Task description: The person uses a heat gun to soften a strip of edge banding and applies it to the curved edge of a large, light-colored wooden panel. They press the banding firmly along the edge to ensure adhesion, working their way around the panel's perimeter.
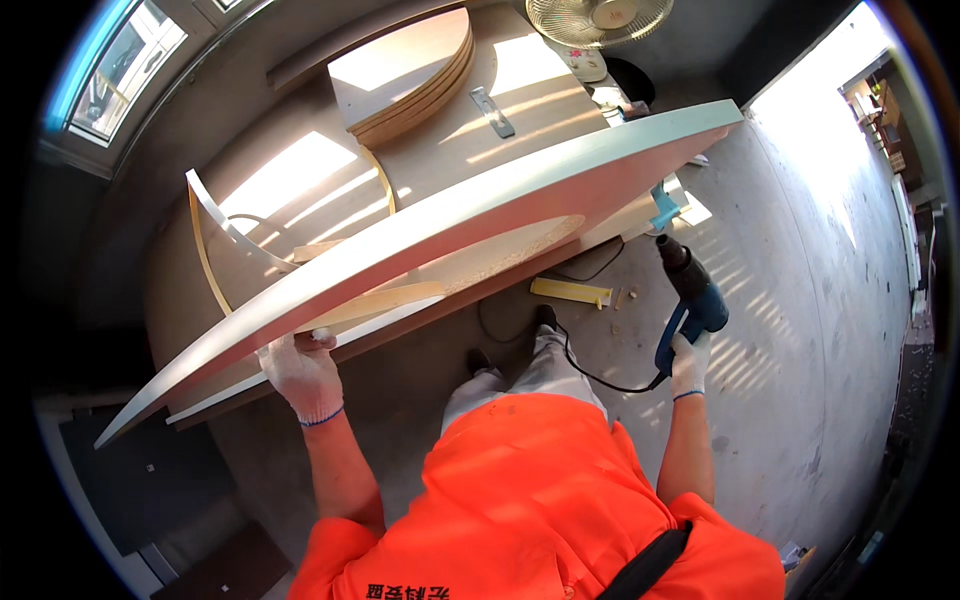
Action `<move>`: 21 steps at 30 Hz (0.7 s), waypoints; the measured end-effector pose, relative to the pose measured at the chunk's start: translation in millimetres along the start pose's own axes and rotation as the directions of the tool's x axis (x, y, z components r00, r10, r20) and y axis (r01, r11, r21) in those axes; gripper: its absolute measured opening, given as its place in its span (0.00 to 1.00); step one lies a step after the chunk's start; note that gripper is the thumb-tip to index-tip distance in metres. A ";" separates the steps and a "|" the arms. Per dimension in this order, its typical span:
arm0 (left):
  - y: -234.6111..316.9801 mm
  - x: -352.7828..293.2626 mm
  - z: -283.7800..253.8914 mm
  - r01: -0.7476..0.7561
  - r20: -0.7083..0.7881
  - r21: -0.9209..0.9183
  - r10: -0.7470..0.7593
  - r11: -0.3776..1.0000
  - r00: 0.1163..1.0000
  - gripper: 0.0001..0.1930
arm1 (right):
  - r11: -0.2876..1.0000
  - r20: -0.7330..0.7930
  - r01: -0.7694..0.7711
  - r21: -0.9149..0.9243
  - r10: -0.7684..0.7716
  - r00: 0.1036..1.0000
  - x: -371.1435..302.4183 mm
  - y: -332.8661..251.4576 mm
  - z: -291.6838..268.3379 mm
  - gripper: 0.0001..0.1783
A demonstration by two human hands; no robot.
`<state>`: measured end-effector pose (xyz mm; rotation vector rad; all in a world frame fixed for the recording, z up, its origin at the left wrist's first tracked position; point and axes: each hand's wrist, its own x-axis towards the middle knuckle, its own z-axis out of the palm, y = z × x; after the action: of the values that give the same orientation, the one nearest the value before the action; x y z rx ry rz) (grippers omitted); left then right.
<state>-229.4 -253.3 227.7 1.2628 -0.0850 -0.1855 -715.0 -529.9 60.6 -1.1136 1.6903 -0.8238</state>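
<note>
A large curved board (pixel 620 175) with a pale edge band stands tilted on its edge over the workbench, slanting from lower left to upper right. Its inner face looks pinkish, with a rounded opening in it. My left hand (pixel 305 378), in a white work glove, grips the board's lower edge near its left end; some fingertips are hidden behind it. My right hand (pixel 690 368), gloved too, is closed around the handle of a blue and black heat gun (pixel 703 305). Its dark nozzle points up toward the board's right part, apart from it. A black cord trails from the handle.
The workbench (pixel 270 185) carries a stack of curved boards (pixel 410 70), a metal plate (pixel 492 112) and a bent white strip (pixel 235 228). A fan (pixel 600 15) stands beyond. On the floor lie a yellow bar-shaped thing (pixel 570 291), small scraps and the cord (pixel 610 385) near my feet.
</note>
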 end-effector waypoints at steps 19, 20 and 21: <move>15.0 13.3 -23.2 -0.016 0.030 0.152 0.011 0.988 1.000 0.13 | 0.684 0.276 0.552 -0.477 -0.479 0.833 -99.6 -94.0 109.8 0.24; 14.5 13.0 -25.5 -0.023 0.040 0.165 0.016 0.986 0.999 0.13 | 0.643 0.298 0.550 -0.533 -0.465 0.833 -97.9 -93.2 115.7 0.23; 14.5 12.6 -25.1 -0.030 0.048 0.175 0.022 0.984 0.999 0.14 | 0.639 0.294 0.572 -0.514 -0.495 0.817 -96.7 -96.1 121.5 0.23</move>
<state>-211.6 -227.9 233.4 1.4331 -0.1602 -0.1882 -555.2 -480.5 133.7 -2.1358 1.5465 -0.5534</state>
